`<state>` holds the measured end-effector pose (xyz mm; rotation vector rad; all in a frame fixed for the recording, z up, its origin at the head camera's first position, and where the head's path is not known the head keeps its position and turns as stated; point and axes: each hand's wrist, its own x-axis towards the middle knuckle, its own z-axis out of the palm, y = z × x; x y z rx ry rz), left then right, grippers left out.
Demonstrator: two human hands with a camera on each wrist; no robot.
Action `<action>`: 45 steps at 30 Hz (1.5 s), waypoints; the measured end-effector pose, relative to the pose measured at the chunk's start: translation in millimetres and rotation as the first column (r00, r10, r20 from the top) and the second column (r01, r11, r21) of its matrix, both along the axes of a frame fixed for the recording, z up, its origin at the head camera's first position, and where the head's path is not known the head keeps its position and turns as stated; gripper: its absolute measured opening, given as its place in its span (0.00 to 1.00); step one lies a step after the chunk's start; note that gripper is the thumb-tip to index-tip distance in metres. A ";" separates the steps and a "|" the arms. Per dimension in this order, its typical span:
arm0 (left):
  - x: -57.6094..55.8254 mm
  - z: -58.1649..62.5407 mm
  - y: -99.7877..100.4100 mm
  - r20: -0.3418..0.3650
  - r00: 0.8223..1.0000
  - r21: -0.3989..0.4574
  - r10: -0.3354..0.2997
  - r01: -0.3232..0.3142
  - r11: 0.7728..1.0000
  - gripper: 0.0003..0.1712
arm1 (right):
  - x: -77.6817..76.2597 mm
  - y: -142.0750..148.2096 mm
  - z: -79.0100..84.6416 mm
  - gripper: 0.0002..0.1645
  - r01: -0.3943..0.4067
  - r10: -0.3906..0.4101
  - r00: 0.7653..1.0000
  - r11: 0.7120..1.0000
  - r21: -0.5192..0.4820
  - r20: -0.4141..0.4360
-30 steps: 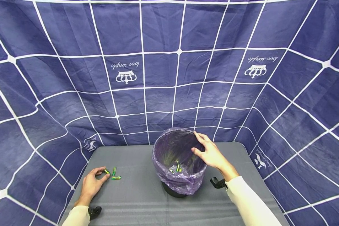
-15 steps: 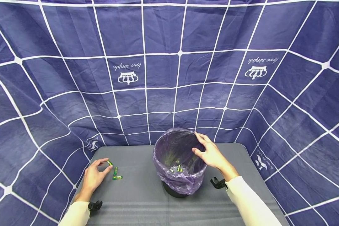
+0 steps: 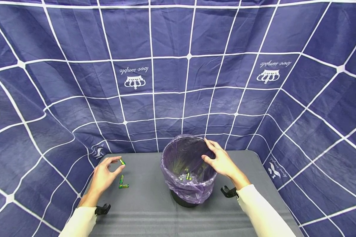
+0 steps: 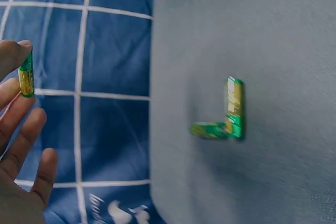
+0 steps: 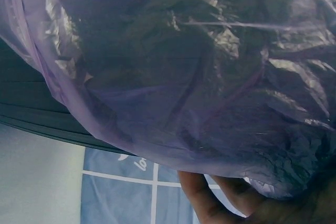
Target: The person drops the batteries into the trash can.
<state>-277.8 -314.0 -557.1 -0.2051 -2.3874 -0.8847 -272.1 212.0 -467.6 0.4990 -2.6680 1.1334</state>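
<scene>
My left hand [image 3: 103,176] pinches a small green-and-yellow battery [image 3: 122,161] between thumb and fingertips, above the left part of the table. The held battery [image 4: 26,74] stands nearly upright in the left wrist view, other fingers spread below. Two more such batteries lie on the table, nearly at right angles: one battery [image 3: 121,179] and another battery [image 3: 124,186]. At the centre is a dark trash can [image 3: 184,200] lined with a purple plastic bag [image 3: 192,191]. My right hand [image 3: 222,161] holds its right rim, thumb over the opening, fingers along the outside. Several batteries [image 3: 188,176] lie inside.
The grey table [image 3: 148,204] carries the can and loose batteries. Blue cloth [image 3: 166,75] with white grid lines hangs along the back and both sides. Black straps [image 3: 229,191] sit at the wrists beside cream sleeves [image 3: 261,210].
My left hand has lifted the battery and moved away from me and slightly right, leaving two batteries on the table. My right hand has stayed at the trash can's rim.
</scene>
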 end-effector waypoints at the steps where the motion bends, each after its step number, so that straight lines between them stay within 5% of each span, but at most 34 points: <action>1: -0.3 3.2 2.9 -0.012 1.000 0.001 -0.013 0.013 1.000 0.25 | 0.3 0.1 -0.4 0.47 0.000 0.000 1.000 1.000 0.001 0.001; 9: -4.1 34.3 28.9 -0.097 0.990 -0.033 -0.105 0.102 0.994 0.25 | 1.6 0.4 -1.8 0.47 0.008 -0.007 1.000 1.000 -0.010 0.016; 23: -11.6 100.0 73.0 -0.193 0.943 -0.058 -0.270 0.264 0.963 0.26 | -0.8 0.9 -0.5 0.48 0.005 -0.004 1.000 1.000 -0.008 0.028; 33: -16.1 139.6 107.8 -0.151 0.918 -0.085 -0.367 0.358 0.930 0.23 | -0.9 1.7 1.4 0.48 0.002 -0.002 1.000 1.000 0.008 0.028; 45: -25.6 173.9 161.0 -0.129 0.845 -0.144 -0.520 0.503 0.852 0.20 | -2.8 2.3 0.9 0.48 0.000 -0.001 1.000 1.000 0.020 0.027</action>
